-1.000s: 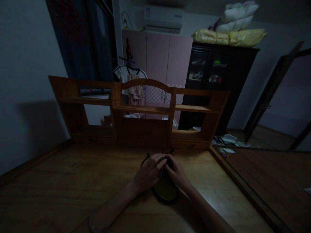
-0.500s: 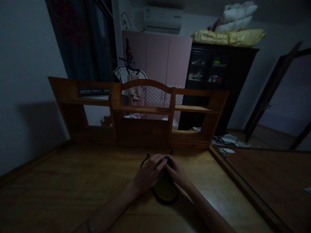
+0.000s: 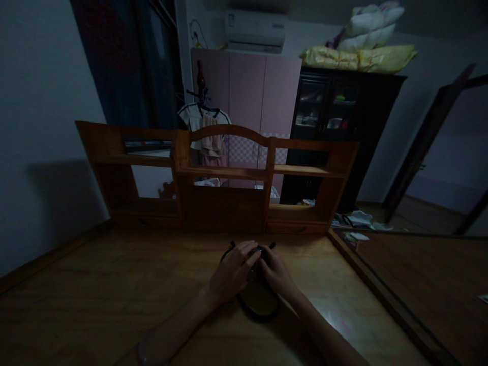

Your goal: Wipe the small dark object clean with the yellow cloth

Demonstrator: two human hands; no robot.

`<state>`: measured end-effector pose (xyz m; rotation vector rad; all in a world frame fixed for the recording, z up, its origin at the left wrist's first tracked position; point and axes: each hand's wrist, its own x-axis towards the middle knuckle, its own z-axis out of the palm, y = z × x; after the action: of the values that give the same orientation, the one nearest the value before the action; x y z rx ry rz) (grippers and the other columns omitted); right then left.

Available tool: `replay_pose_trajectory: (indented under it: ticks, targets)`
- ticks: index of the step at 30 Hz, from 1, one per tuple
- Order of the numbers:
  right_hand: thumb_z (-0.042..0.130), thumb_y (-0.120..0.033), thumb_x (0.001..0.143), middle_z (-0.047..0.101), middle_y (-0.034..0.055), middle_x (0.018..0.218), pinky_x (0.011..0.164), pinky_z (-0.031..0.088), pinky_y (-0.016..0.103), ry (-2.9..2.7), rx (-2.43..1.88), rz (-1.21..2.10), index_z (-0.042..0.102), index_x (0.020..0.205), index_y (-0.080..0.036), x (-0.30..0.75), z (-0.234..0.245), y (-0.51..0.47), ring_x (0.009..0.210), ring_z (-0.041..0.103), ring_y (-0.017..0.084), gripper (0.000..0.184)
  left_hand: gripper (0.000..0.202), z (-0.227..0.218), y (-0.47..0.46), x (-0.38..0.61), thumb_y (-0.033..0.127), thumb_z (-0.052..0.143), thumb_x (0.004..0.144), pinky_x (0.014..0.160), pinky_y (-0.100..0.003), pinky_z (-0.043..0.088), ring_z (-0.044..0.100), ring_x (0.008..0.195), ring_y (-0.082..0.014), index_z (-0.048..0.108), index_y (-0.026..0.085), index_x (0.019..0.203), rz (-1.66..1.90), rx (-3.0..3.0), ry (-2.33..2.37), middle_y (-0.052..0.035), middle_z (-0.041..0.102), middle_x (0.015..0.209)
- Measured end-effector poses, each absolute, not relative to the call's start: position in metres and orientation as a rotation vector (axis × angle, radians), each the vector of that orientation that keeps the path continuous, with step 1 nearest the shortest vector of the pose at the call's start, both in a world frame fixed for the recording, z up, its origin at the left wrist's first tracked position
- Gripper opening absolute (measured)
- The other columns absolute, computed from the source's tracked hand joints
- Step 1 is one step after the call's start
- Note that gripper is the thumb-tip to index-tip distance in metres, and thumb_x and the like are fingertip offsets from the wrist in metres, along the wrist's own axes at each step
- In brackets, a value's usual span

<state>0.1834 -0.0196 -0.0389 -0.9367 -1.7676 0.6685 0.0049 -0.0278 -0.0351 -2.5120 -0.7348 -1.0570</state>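
A dark-edged sandal (image 3: 260,301) with a yellowish insole lies on the wooden desk, its rounded end toward me and black strap ends showing at the far side. My left hand (image 3: 237,267) lies over its far part, fingers bent and closed on the dark strap area. From the right, my right hand (image 3: 273,269) meets it, fingers curled at the same spot, with a black strap end (image 3: 272,245) sticking up just beyond. A small shiny bit shows between the fingertips. Dim light and the fingers hide exactly what each hand pinches.
The wooden desk (image 3: 152,284) spreads around the sandal, with a raised shelf unit (image 3: 224,174) along its back edge. A wall (image 3: 49,152) borders it on the left, a ledge (image 3: 377,284) on the right. Beyond stand a pink wardrobe (image 3: 247,91) and a dark cabinet (image 3: 373,107).
My right hand has shifted slightly down, its fingers more curled. The black strap end beyond it has moved a little right and down. My left hand stays almost in place.
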Motion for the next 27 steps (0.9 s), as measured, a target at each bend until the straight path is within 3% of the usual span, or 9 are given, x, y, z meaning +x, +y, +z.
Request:
replay_pose_trajectory:
  ticks: [7, 13, 22, 27]
  targets:
    - [0.043, -0.016, 0.088, 0.069, 0.0073, 0.087, 0.063, 0.046, 0.026, -1.883, -1.152, 0.407, 0.055, 0.110, -0.019, 0.187, -0.043, -0.021, 0.074, 0.065, 0.020, 0.025, 0.068, -0.034, -0.025, 0.007, 0.009, 0.057, 0.081, 0.106, -0.048, 0.040, 0.031, 0.137, -0.0270, 0.026, 0.019, 0.141, -1.095, -2.610, -0.801, -0.0156, 0.032, 0.144]
    - [0.039, -0.019, 0.092, 0.068, 0.0071, 0.083, 0.060, 0.044, 0.025, -1.862, -1.258, 0.368, 0.054, 0.102, -0.018, 0.186, -0.032, -0.027, 0.069, 0.064, 0.019, 0.018, 0.081, -0.026, -0.030, 0.009, 0.004, 0.063, 0.074, 0.108, -0.046, 0.039, 0.033, 0.135, -0.0254, 0.023, 0.020, 0.143, -1.102, -2.680, -0.939, -0.0139, 0.031, 0.145]
    - [0.038, -0.012, 0.091, 0.064, 0.0098, 0.114, 0.085, 0.049, 0.032, -1.892, -1.104, 0.299, 0.051, 0.121, -0.020, 0.198, -0.035, -0.017, 0.099, 0.063, 0.020, 0.034, 0.087, -0.023, -0.032, 0.015, 0.002, 0.060, 0.073, 0.112, -0.047, 0.034, 0.025, 0.139, -0.0258, 0.016, 0.020, 0.146, -0.996, -2.716, -0.939, -0.0130, 0.030, 0.148]
    - [0.038, -0.007, 0.088, 0.066, 0.0104, 0.112, 0.086, 0.050, 0.034, -1.945, -1.087, 0.287, 0.054, 0.120, -0.020, 0.194, -0.038, -0.019, 0.101, 0.063, 0.022, 0.039, 0.089, -0.024, -0.031, 0.014, -0.003, 0.052, 0.069, 0.109, -0.046, 0.037, 0.032, 0.135, -0.0252, 0.016, 0.022, 0.147, -0.957, -2.691, -0.945, -0.0105, 0.033, 0.147]
